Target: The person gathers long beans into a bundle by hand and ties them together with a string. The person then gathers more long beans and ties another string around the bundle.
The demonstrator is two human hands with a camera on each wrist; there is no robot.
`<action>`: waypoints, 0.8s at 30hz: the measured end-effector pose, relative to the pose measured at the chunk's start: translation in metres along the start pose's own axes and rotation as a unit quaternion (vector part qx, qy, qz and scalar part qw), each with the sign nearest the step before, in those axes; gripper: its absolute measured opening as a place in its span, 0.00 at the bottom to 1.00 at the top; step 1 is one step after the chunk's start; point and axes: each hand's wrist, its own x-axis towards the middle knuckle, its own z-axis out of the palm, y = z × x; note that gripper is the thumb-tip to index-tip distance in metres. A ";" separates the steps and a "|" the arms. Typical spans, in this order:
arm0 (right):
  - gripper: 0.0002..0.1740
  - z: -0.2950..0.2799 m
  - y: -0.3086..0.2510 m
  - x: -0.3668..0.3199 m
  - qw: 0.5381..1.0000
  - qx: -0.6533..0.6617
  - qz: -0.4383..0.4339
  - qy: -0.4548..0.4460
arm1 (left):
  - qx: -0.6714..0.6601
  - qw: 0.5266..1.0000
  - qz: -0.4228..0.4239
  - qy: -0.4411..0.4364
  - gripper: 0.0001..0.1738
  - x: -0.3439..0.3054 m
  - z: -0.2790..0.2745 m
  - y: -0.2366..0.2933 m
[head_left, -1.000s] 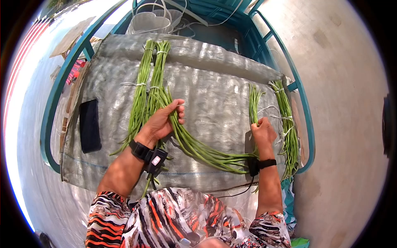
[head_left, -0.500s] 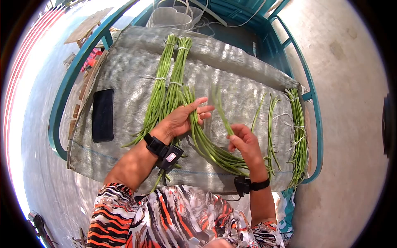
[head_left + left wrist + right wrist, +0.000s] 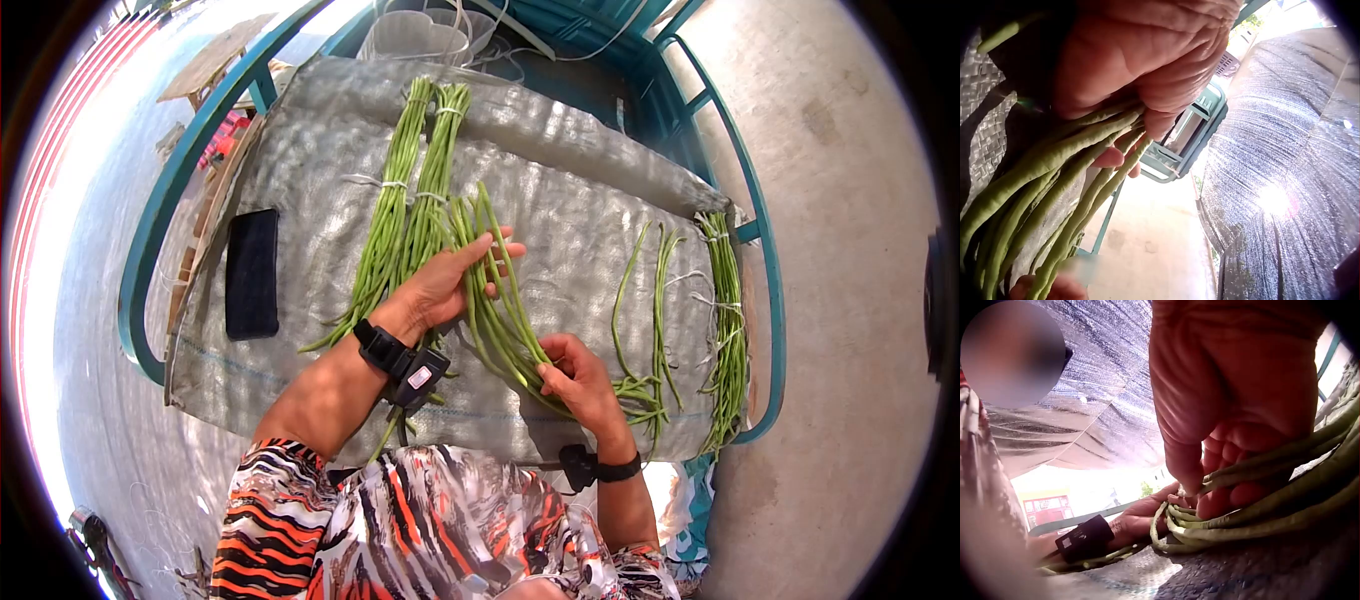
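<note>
My left hand holds a loose bunch of green long beans near its upper end, thumb across the top. In the left wrist view, the beans pass under the palm with fingertips behind them. Lower on the bunch, my right hand pinches one or two beans between thumb and fingers, and their tops reach the left hand. The right wrist view shows the right hand with beans running past its curled fingers. Left of the bunch lie two tied long bean bundles.
A few loose long beans and another tied bundle lie at the right. A dark phone rests on the grey woven sheet. Teal metal rails flank both sides, with a clear bucket behind.
My right hand has left the pile at the right, carrying long beans leftward to the bunch in my left hand. The right pile has shrunk to a few beans. The view has shifted slightly.
</note>
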 end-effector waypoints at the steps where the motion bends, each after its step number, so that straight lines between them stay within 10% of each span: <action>1: 0.14 0.000 0.003 0.000 1.000 0.014 -0.005 -0.002 | -0.001 1.000 0.001 0.001 0.27 0.000 -0.001 0.000; 24: 0.09 0.025 0.003 -0.008 0.936 -0.222 -0.145 0.231 | -0.056 0.998 0.006 -0.003 0.22 -0.003 0.005 -0.002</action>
